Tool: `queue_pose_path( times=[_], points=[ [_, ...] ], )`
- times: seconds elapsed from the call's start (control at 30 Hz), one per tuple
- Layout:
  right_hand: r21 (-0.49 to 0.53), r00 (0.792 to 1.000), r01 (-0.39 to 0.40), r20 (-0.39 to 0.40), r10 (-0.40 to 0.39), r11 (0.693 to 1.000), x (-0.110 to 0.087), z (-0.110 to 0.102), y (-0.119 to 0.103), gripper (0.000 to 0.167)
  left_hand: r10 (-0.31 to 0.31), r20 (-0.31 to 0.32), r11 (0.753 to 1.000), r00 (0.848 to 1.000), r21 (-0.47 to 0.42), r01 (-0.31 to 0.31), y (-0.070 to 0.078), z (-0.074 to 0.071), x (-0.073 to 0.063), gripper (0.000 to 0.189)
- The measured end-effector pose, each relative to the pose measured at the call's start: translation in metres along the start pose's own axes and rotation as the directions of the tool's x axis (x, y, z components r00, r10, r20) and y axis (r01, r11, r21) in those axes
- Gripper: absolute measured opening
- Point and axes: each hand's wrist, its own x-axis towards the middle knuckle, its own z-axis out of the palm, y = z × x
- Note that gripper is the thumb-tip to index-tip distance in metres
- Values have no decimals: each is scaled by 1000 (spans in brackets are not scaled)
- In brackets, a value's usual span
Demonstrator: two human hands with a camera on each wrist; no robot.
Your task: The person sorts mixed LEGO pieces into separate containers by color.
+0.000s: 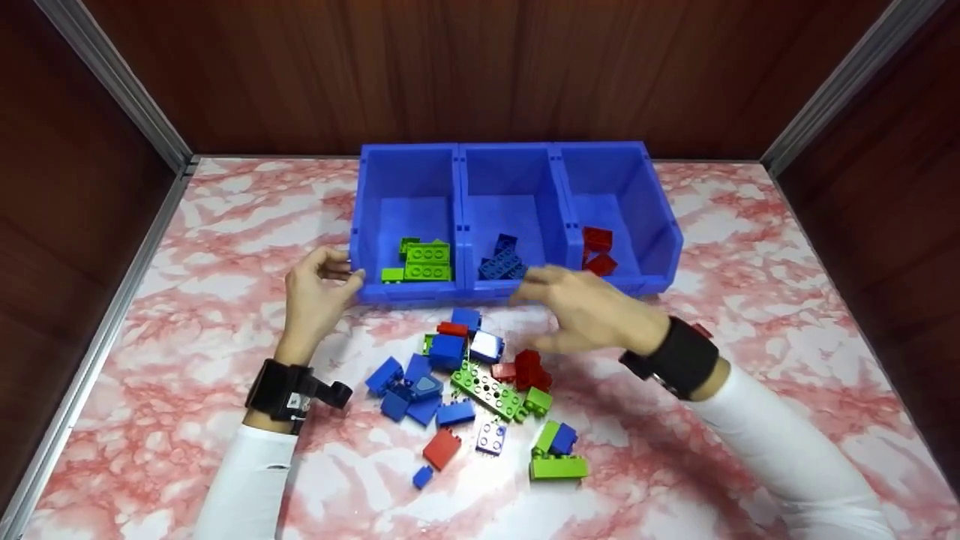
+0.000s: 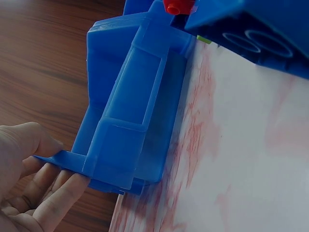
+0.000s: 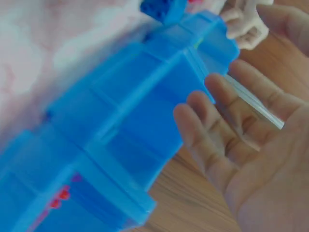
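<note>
My left hand grips the front left corner of a blue three-part bin, thumb and fingers on either side of its wall in the left wrist view. Over the bin's front edge, near the middle compartment, my right hand is blurred; in the right wrist view its palm shows bare, with the fingers loosely extended. Green bricks lie in the left compartment, dark blue bricks in the middle one and red bricks in the right one.
In front of the bin is a loose pile of blue, red, green and white bricks, among them a long green brick and a red brick. Wooden panels enclose the marbled tabletop at the back and sides.
</note>
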Motion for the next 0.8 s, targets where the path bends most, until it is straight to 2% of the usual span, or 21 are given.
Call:
queue_pose_path(
  times=[0.23,0.4,0.57,0.8],
  points=[
    [90,990,97,98,-106,991,-20,29,2,39,9,-14,1000,1000,7,-9,1,1,0,19],
    [135,982,91,150,-111,987,-24,44,1,28,5,-1,1000,1000,13,-5,1,0,0,22],
    [168,981,87,155,-113,982,-20,52,0,19,4,0,1000,1000,7,-4,1,0,0,23],
    [164,984,93,137,-116,982,-18,52,0,20,4,4,1000,1000,12,-4,1,0,0,23]
  ],
)
